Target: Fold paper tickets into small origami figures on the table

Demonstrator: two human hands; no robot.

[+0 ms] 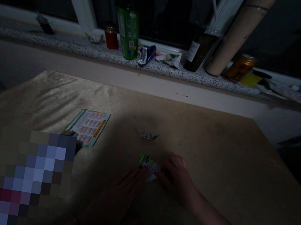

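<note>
The left hand (124, 185) lies low and flattish, its fingers reaching over the near left part of the packet (152, 167), while the right hand (176, 175) curls at the packet's right edge, thumb side inward. Both hands touch or nearly touch it; whether either truly pinches it the dim light does not show, and one cannot tell. The packet sits between the two sets of fingertips, on the table (214, 145) or just above it, its green end pointing away from the person and its pale printed panel partly covered by the left fingers. It appears to be thin film or paper: probably very light, limp rather than stiff, apt to crease, and likely to slide if pushed from one side only. The side edges offer the best hold, thumb above and finger beneath, with the other hand pressing the sheet flat; a hard pull could tear it. Just beyond lies a scrap (147, 135) with pointed ends, apart from both hands and presumably as light. Farther left rests a printed card (88, 127), flat and seemingly stiffer. At the far side, above the table, the speckled sill (72, 44) carries a green box (129, 33) and a can (240, 69).
</note>
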